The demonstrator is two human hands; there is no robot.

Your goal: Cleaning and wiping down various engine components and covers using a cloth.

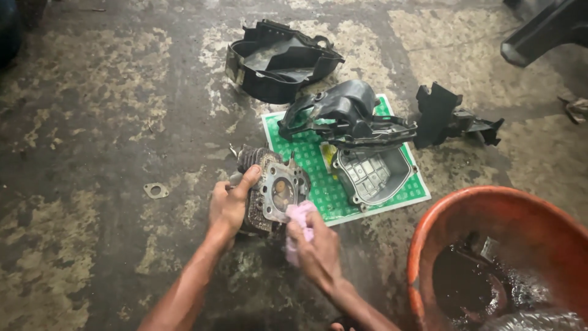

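Note:
My left hand [228, 205] grips a dirty metal engine cylinder head [274, 189] by its finned left side, holding it tilted up off the floor. My right hand [317, 248] holds a pink cloth [299, 219] pressed against the lower right corner of the head's gasket face. Both forearms reach in from the bottom of the view.
A green patterned sheet [318, 178] lies behind the head, carrying a grey metal cover [372, 175] and a black plastic part [343, 113]. More black plastic housings [278, 58] [450, 116] lie on the stained concrete. An orange basin [490, 214] of dark liquid stands at lower right. A small gasket [155, 191] lies at left.

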